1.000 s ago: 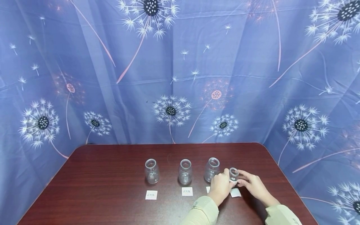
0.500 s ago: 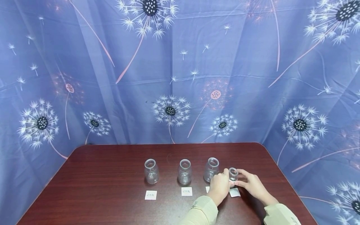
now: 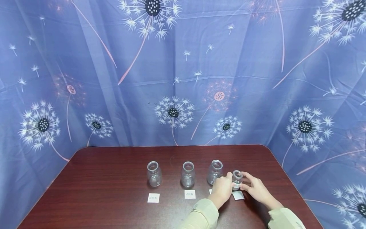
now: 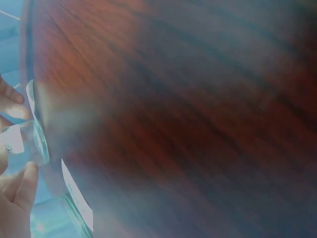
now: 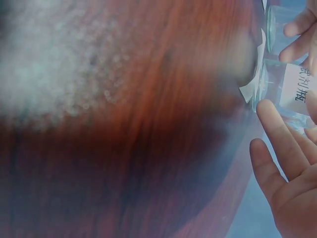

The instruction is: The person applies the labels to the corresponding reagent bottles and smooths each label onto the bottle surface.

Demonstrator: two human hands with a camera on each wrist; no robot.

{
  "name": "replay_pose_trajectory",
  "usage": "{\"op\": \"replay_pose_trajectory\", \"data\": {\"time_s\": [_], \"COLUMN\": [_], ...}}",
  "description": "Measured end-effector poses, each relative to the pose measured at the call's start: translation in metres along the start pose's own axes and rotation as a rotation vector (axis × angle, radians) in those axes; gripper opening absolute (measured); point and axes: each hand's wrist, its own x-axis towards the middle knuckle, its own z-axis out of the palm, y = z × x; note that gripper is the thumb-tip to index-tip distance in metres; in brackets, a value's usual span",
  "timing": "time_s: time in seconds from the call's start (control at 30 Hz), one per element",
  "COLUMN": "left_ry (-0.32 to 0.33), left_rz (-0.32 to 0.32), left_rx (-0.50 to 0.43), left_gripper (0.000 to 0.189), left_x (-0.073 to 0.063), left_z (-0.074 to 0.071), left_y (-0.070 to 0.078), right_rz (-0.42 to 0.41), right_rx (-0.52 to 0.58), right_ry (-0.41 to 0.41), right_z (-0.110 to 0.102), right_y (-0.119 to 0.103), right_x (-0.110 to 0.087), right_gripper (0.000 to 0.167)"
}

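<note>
A small clear glass jar (image 3: 237, 178) stands at the right end of a row of jars, between my two hands. In the right wrist view, a white label (image 5: 293, 89) with handwritten characters is on its side. My right hand (image 3: 257, 190) holds the jar from the right, thumb at the front and fingers behind. From the left, my left hand (image 3: 222, 190) grips it, thumb by the label. A white paper slip (image 3: 238, 195) lies on the table just in front of the jar; its upper edge is close to the jar's base.
Three larger open glass jars, the left one (image 3: 154, 175), the middle one (image 3: 188, 175) and the right one (image 3: 215, 173), stand on the dark red table (image 3: 108, 190). Written white slips (image 3: 153, 197) lie before them; my left hand partly covers one. A blue dandelion curtain (image 3: 137, 105) surrounds the table.
My left hand has shifted slightly leftward at the jar, and more of the jar's front shows. The right hand stays around it. The other jars have not moved.
</note>
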Motion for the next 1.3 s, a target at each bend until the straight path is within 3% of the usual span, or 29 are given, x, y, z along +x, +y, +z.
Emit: {"op": "replay_pose_trajectory", "data": {"time_s": [0.13, 0.33, 0.43, 0.57, 0.7, 0.97, 1.3], "left_ry": [0.033, 0.064, 0.078, 0.039, -0.018, -0.01, 0.03], "left_rz": [0.029, 0.064, 0.093, 0.107, 0.067, 0.006, 0.033], "left_rx": [0.033, 0.012, 0.01, -0.007, -0.054, -0.134, -0.136], "left_gripper": [0.024, 0.02, 0.02, 0.025, 0.032, 0.03, 0.027], "left_x": [-0.0005, -0.0023, -0.0033, -0.0036, -0.0038, -0.0042, -0.0034], "left_z": [0.0021, 0.0006, 0.0005, 0.0003, -0.0006, -0.0022, -0.0009], "left_y": [-0.0037, -0.0071, -0.0081, -0.0083, -0.0076, -0.0073, -0.0073], "right_rz": [-0.01, -0.024, -0.02, -0.002, 0.005, 0.031, 0.028], "right_rx": [0.0, 0.058, 0.005, -0.063, -0.049, -0.045, -0.028], "right_ry": [-0.023, -0.068, -0.049, -0.012, -0.007, 0.006, 0.007], "right_z": [-0.0008, -0.0024, -0.0024, -0.0015, 0.0002, 0.0028, 0.0035], "right_y": [0.0014, 0.0028, 0.0005, -0.0028, -0.0024, 0.001, 0.0025], "right_x": [0.0007, 0.0012, 0.001, 0.0011, 0.0014, 0.0024, 0.0028], "right_gripper": [0.048, 0.048, 0.05, 0.053, 0.053, 0.049, 0.046]}}
